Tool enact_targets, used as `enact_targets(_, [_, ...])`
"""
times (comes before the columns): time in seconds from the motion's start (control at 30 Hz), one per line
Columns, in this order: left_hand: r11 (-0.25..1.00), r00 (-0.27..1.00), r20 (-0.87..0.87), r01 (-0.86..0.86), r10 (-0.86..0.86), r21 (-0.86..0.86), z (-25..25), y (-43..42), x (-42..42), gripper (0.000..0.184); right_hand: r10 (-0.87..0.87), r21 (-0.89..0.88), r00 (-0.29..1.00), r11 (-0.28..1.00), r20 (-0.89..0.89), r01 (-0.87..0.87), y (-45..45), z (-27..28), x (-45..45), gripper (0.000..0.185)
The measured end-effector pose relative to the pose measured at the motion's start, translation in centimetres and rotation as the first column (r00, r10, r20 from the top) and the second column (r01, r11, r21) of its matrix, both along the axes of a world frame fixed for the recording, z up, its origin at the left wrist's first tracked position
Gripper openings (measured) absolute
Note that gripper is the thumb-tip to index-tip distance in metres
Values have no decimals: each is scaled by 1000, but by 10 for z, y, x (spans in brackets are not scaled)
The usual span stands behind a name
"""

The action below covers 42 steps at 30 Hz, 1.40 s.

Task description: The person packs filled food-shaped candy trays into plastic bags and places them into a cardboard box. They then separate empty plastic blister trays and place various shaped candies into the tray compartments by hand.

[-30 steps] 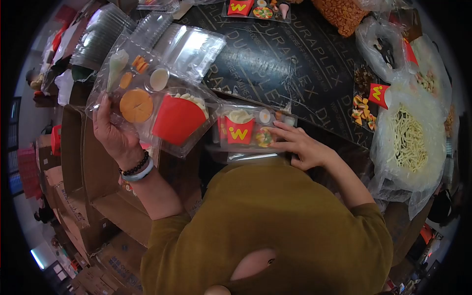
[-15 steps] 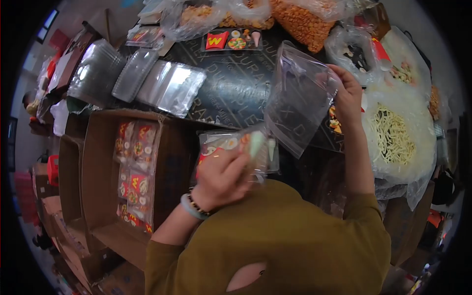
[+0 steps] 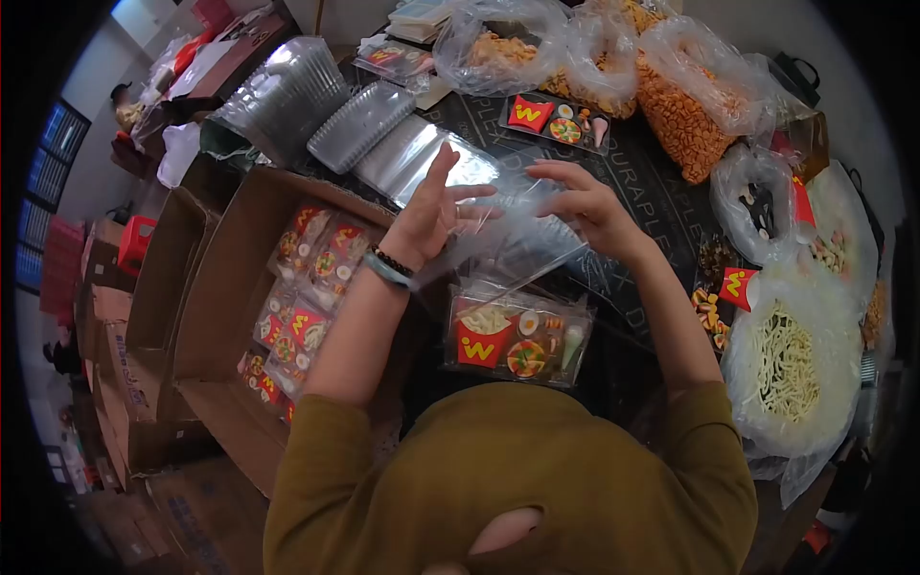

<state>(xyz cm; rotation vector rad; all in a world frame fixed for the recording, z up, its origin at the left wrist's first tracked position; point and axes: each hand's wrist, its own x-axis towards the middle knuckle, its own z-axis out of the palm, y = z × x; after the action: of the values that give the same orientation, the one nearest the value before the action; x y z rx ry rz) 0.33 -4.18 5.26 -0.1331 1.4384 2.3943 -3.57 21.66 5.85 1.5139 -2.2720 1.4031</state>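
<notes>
A clear plastic bag [image 3: 508,235], smeared by motion, hangs between my two hands over the near part of the table. My right hand [image 3: 589,206] has its curved fingers at the bag's right side and appears to grip it. On the other side, my left hand [image 3: 426,220] has its thumb raised and its fingers apart, beside or touching the film; the exact contact is blurred. Below them lies a clear pack [image 3: 517,335] of toy food pieces, with a red fries box, an egg, a pizza and an ice cream cone showing.
An open cardboard box [image 3: 225,278] with several similar packs stands at left. Clear trays [image 3: 287,101] and a stack of flat bags [image 3: 407,158] lie behind it. Another pack [image 3: 556,123] sits farther back. Bags of orange pieces [image 3: 685,115] and toy fries [image 3: 786,364] line the right.
My left hand has left the toy food pack and moved up to the bag. The bag has come left and down with my right hand. The view has turned, shifting the scene.
</notes>
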Motion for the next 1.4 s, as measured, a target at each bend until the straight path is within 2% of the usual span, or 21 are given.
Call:
enact_targets(0.03, [999, 999, -15, 30, -30, -25, 1, -3, -7, 94, 18, 34, 998, 999, -65, -16, -8, -5, -6, 27])
enact_targets(0.07, [984, 999, -33, -14, 8, -176, 3, -3, -8, 91, 32, 70, 991, 997, -131, -23, -15, -11, -12, 26])
enact_targets(0.13, [943, 990, -128, 11, -57, -333, -9, -8, -12, 89, 47, 51, 998, 998, -50, -45, -23, -21, -21, 25])
enact_targets(0.2, [936, 997, -83, -20, -10, -352, -16, -13, -15, 77, 42, 51, 999, 998, 19, -43, -26, -25, -32, 23])
enact_targets(0.23, [931, 997, -83, -32, 2, -363, -21, -18, -20, 72, 42, 11, 997, 999, 70, -43, -27, -31, -40, 28])
enact_targets(0.3, [901, 983, -114, -178, 145, -395, -23, -26, -32, 64, -125, 74, 992, 989, -2, 125, -25, -29, -58, 42])
enact_targets(0.33, [888, 971, -111, -237, 210, -395, -22, -35, -42, 65, -143, 91, 990, 985, -21, 144, -16, -32, -79, 59])
enact_targets(0.4, [825, 934, -161, -357, 319, -438, -31, -55, -64, 62, -407, 276, 851, 821, -331, 500, -2, -40, -117, 72])
enact_targets(0.43, [786, 923, -181, -384, 339, -484, -33, -64, -75, 62, -458, 338, 826, 760, -329, 555, 4, -51, -143, 90])
enact_targets(0.53, [667, 869, -254, -490, 425, -561, -53, -85, -105, 61, -510, 522, 796, 605, -326, 602, 4, -59, -187, 108])
enact_targets(0.57, [467, 860, -364, -502, 358, -728, -71, -95, -118, 55, -517, 561, 802, 584, -301, 587, 4, -62, -195, 109])
enact_targets(0.63, [121, 843, -505, -530, 188, -840, -86, -104, -122, 47, -510, 624, 802, 526, -312, 578, 2, -62, -197, 112])
enact_targets(0.67, [-37, 845, -522, -521, 117, -853, -70, -93, -113, 37, -500, 645, 793, 486, -347, 589, 2, -55, -188, 112])
enact_targets(0.77, [-223, 891, -447, -453, -78, -863, -53, -90, -103, 18, -502, 681, 815, 490, -289, 544, 11, -42, -158, 111])
enact_targets(0.83, [-373, 864, -458, -503, -207, -780, -65, -98, -106, 16, -514, 701, 821, 490, -248, 518, 24, -36, -128, 111])
enact_targets(0.87, [-418, 816, -506, -578, -279, -701, -67, -100, -105, 15, -520, 715, 822, 482, -230, 505, 31, -35, -115, 111])
enact_targets(0.97, [-515, 763, -477, -646, -436, -563, -62, -106, -105, 16, -524, 690, 808, 481, -269, 541, 58, -46, -95, 113])
enact_targets(1.07, [-400, 769, -492, -635, -408, -661, -51, -114, -109, 11, -529, 660, 790, 479, -309, 579, 63, -43, -78, 110])
enact_targets(1.2, [-352, 651, -696, -755, -304, -553, -45, -151, -130, 28, -569, 532, 771, 574, -288, 622, 65, -45, -62, 100])
enact_targets(1.3, [-71, 931, -346, -340, 118, -938, -51, -183, -156, 33, -568, 471, 773, 620, -282, 627, 60, -39, -51, 88])
enact_targets(1.4, [131, 942, -257, -289, 217, -948, -45, -194, -166, 42, -566, 417, 780, 662, -267, 623, 55, -34, -37, 77])
